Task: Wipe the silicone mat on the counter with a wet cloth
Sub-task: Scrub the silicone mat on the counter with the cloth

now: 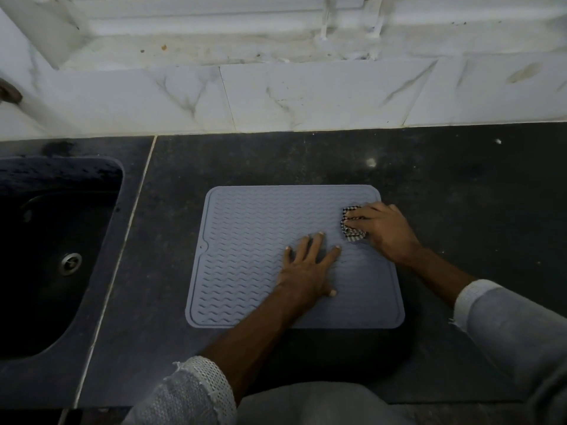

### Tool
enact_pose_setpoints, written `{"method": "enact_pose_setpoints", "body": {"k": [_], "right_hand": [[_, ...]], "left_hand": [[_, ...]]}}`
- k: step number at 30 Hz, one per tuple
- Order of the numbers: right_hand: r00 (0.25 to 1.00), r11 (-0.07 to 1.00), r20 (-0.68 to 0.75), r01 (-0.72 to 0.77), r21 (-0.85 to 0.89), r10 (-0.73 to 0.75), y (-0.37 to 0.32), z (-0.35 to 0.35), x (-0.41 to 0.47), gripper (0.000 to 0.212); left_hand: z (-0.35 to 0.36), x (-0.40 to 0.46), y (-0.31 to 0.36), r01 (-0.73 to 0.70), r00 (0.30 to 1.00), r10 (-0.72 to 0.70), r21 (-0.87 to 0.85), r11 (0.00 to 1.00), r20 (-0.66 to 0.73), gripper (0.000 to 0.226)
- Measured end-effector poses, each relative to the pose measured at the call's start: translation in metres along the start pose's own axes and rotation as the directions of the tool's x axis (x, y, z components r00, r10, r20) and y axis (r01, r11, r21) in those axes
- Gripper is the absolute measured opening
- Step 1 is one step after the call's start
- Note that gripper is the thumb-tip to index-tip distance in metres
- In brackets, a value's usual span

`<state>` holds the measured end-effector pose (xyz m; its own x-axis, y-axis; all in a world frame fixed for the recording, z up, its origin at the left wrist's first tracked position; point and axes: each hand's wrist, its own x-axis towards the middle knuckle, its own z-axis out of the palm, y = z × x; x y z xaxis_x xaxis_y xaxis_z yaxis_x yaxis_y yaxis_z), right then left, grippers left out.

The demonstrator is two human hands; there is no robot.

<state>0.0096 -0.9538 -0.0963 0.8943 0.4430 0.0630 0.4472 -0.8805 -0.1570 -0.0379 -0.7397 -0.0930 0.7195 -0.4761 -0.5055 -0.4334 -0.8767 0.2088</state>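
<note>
A grey silicone mat (245, 240) with wavy ridges lies flat on the dark counter (460, 185). My left hand (308, 268) rests palm down on the mat's lower right part, fingers spread, holding nothing. My right hand (383, 231) presses a bunched black-and-white checked cloth (352, 230) onto the mat near its upper right corner. Most of the cloth is hidden under the fingers.
A dark sink (46, 256) with a metal drain (70, 263) is sunk into the counter at the left. A white marble-tiled wall (276, 96) and a ledge run along the back. Bare counter extends to the right of the mat.
</note>
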Motion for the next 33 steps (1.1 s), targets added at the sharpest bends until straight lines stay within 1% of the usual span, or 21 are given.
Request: {"method": "enact_pose_setpoints", "body": {"k": [3, 5, 8, 10, 13, 17, 20, 23, 26, 27, 30, 33], "right_hand": [[0.999, 0.998, 0.015, -0.033, 0.052, 0.032, 0.000, -0.003, -0.002, 0.048], [0.997, 0.994, 0.043, -0.074, 0.075, 0.070, -0.002, -0.004, -0.001, 0.042], [0.992, 0.983, 0.041, -0.124, 0.135, 0.120, -0.009, -0.007, 0.008, 0.037], [0.995, 0.985, 0.024, -0.103, 0.141, 0.101, -0.020, -0.009, 0.018, 0.037], [0.999, 0.995, 0.034, -0.032, 0.089, 0.029, -0.047, -0.009, 0.036, 0.042], [0.987, 0.998, 0.153, 0.058, -0.030, -0.053, -0.066, 0.005, 0.049, 0.042], [0.987, 0.998, 0.151, 0.056, 0.007, -0.056, -0.044, 0.000, 0.032, 0.042], [0.989, 0.999, 0.142, 0.030, -0.020, -0.026, -0.022, -0.012, 0.018, 0.039], [0.966, 0.990, 0.253, -0.016, -0.138, 0.051, -0.025, -0.023, 0.035, 0.034], [0.965, 0.988, 0.256, -0.025, -0.152, 0.064, -0.031, -0.025, 0.045, 0.034], [0.984, 0.996, 0.174, -0.021, -0.083, 0.035, -0.056, -0.019, 0.067, 0.036], [0.974, 0.988, 0.215, 0.092, -0.122, -0.064, -0.078, -0.001, 0.074, 0.039]], "left_hand": [[0.007, -0.011, -0.009, -0.007, 0.999, 0.007, -0.018, 1.000, -0.040, 0.091], [0.011, -0.018, -0.021, 0.014, 0.998, -0.016, -0.046, 0.999, -0.056, 0.094], [0.015, -0.025, -0.033, 0.059, 0.997, -0.062, -0.062, 0.996, -0.048, 0.101], [0.014, -0.025, -0.033, 0.080, 0.996, -0.082, -0.057, 0.995, -0.032, 0.102], [0.013, -0.022, -0.030, 0.098, 0.995, -0.099, -0.048, 0.994, -0.009, 0.104], [0.011, -0.022, -0.030, 0.098, 0.995, -0.098, -0.036, 0.995, 0.005, 0.104], [0.010, -0.023, -0.030, 0.095, 0.995, -0.094, -0.041, 0.995, 0.011, 0.104], [0.011, -0.023, -0.031, 0.083, 0.997, -0.082, -0.045, 0.996, 0.009, 0.103], [0.011, -0.022, -0.030, 0.083, 0.997, -0.082, -0.045, 0.996, 0.011, 0.104], [0.010, -0.022, -0.030, 0.086, 0.996, -0.085, -0.044, 0.995, 0.015, 0.104], [0.010, -0.020, -0.030, 0.090, 0.996, -0.088, -0.036, 0.995, 0.030, 0.104], [0.011, -0.019, -0.031, 0.092, 0.995, -0.091, -0.024, 0.995, 0.038, 0.104]]}}
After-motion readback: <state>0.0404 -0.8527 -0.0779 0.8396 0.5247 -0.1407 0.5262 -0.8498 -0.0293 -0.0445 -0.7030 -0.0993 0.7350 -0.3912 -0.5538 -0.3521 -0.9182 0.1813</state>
